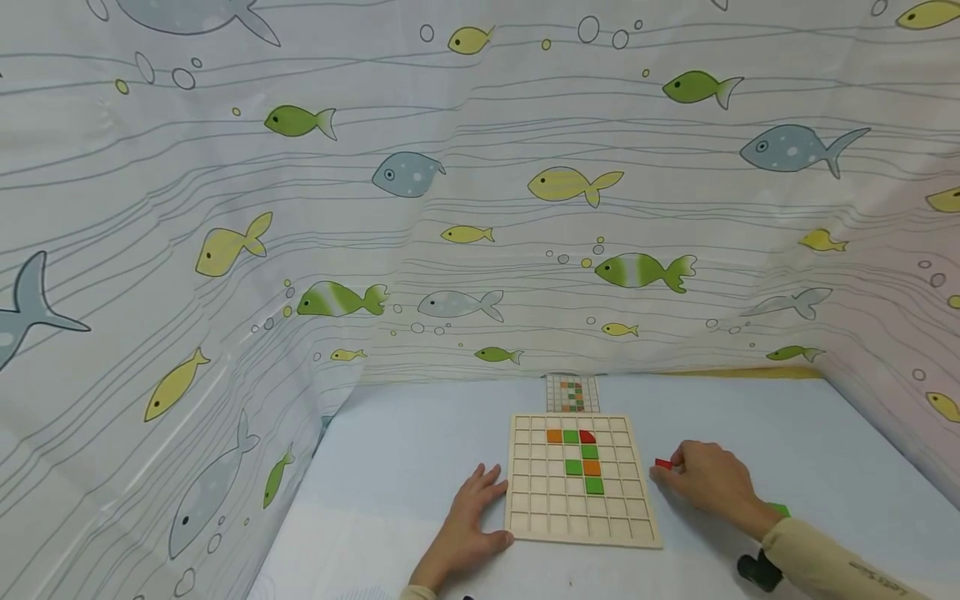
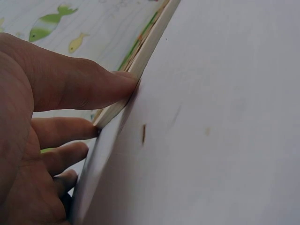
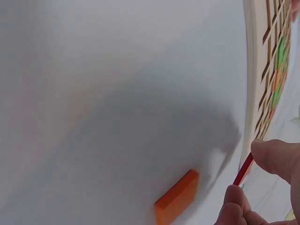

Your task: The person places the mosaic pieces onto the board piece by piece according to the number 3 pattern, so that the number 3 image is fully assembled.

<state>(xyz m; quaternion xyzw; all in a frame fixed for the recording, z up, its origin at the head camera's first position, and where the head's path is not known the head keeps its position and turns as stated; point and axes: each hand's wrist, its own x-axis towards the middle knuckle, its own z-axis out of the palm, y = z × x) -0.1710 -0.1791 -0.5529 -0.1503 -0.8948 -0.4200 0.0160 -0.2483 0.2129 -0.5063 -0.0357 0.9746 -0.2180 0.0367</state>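
A wooden grid board (image 1: 540,504) lies on the table, with several green and orange square tiles and one red tile (image 1: 587,437) with a rounded corner set in its cells. My left hand (image 1: 467,521) rests against the board's left side, fingers spread and thumb touching near the front corner. To the right of the board, my right hand (image 1: 712,482) pinches a thin red tile (image 3: 243,169) between thumb and fingers. The tile is held edge-on in the right wrist view, so its full shape is hidden. An orange tile (image 3: 177,199) lies on the table near that hand.
Behind the board lies a small pattern card (image 1: 552,396) with a printed grid. A green piece (image 1: 780,508) and a dark object (image 1: 757,573) are beside my right forearm. A fish-printed curtain (image 1: 480,267) surrounds the table at the back and sides.
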